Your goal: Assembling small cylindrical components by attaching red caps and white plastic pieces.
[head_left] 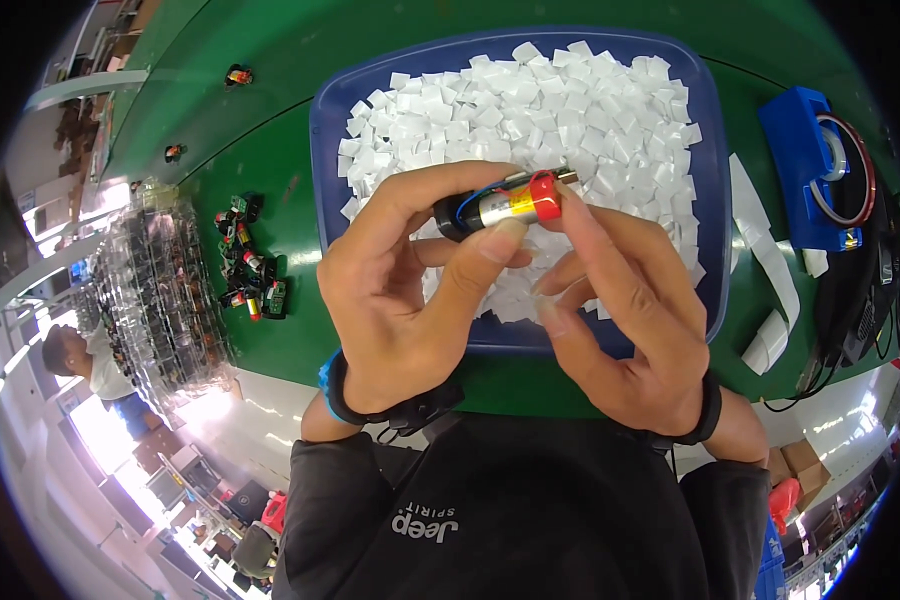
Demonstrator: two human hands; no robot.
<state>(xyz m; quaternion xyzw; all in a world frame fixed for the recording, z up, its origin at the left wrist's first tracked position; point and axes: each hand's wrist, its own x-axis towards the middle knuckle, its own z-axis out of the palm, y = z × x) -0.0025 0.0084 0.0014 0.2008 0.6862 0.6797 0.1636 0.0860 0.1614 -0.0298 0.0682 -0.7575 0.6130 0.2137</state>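
My left hand (400, 270) is closed around a small cylindrical battery assembly (510, 203), with a silver and yellow body, a red end, a black end and thin blue and red wires. It is held above a blue tray (322, 130) of small white square pieces (530, 110). My right hand (640, 310) has its index fingertip against the assembly's red end. Its thumb and another fingertip are pinched close together below; whatever may be between them is too small to make out.
On the green table (280, 350), several small battery and circuit-board assemblies (250, 260) lie left of the tray, beside stacked clear plastic trays (165, 290). To the right are a curled white strip (770, 260) and a blue tape dispenser (795, 130). A person (95, 360) is at far left.
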